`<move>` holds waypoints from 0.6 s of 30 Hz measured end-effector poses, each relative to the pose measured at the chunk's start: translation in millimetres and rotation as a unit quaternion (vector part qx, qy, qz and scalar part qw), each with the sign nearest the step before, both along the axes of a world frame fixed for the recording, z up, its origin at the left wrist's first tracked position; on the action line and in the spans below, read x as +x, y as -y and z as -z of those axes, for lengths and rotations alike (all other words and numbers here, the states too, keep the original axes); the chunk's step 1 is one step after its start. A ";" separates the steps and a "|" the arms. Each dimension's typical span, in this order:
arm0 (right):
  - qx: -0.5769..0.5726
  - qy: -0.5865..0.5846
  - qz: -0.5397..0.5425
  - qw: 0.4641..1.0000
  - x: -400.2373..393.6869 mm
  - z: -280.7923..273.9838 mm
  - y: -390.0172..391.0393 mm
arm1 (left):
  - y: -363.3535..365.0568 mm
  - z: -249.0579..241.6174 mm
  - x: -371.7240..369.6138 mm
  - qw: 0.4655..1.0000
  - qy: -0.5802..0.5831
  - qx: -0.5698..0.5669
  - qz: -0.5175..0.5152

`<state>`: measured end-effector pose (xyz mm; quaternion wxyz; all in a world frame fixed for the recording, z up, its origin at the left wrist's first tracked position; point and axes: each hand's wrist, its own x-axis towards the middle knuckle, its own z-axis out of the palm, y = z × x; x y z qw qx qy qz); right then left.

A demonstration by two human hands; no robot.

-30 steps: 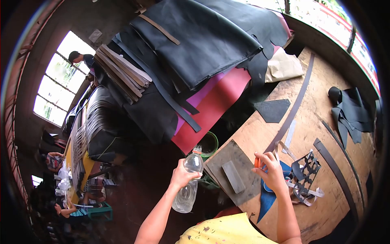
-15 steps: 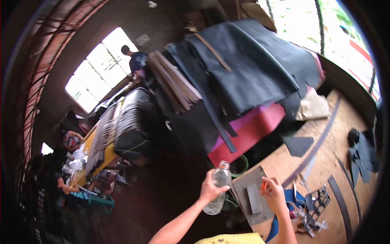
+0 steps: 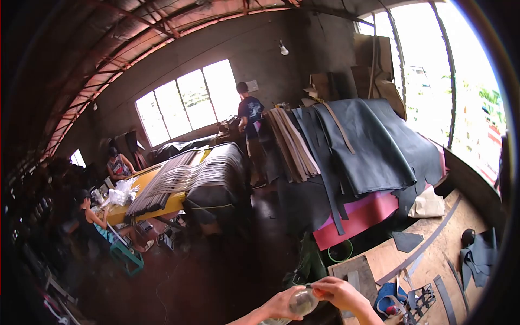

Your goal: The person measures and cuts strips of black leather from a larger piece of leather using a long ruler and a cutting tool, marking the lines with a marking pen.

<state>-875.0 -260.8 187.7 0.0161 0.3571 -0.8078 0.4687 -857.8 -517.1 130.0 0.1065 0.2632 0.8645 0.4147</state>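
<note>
At the bottom of the head view, my left hand (image 3: 280, 304) is wrapped round a clear bottle (image 3: 304, 303), which is tilted with its neck toward my right hand. My right hand (image 3: 341, 293) has its fingers closed on a small orange cap (image 3: 322, 293) right at the bottle's mouth, and the fingers hide most of the cap. Just right of both hands lies a grey board with a pale rectangular block (image 3: 353, 280) on the wooden workbench (image 3: 379, 259).
Strips, dark scraps (image 3: 479, 257) and a blue item (image 3: 391, 297) lie on the bench. A green-rimmed bucket (image 3: 341, 251) stands beside it. Ahead, dark sheets (image 3: 357, 146) drape over a table. One person (image 3: 251, 111) stands far back; two sit left by a yellow table (image 3: 174, 207).
My right hand has brought the orange cap over to the bottle's mouth. The bottle has gone from upright to tilted, and the hands now sit lower in a view that has swung up and left.
</note>
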 end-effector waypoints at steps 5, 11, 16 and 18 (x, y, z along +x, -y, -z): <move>0.046 -0.005 -0.059 0.997 67.3 -3.2 52.0 | 62.3 18.9 67.8 0.995 -0.013 0.082 0.062; 0.295 0.066 0.243 0.922 151.5 18.6 108.8 | 74.0 -17.1 169.4 0.998 0.019 0.007 -0.051; 0.215 -0.047 0.158 0.963 211.6 10.5 103.8 | 71.0 34.7 205.7 0.952 0.060 0.299 0.013; 0.181 0.015 0.138 0.974 241.9 -12.5 97.5 | 72.2 33.8 221.1 0.956 0.122 0.265 0.033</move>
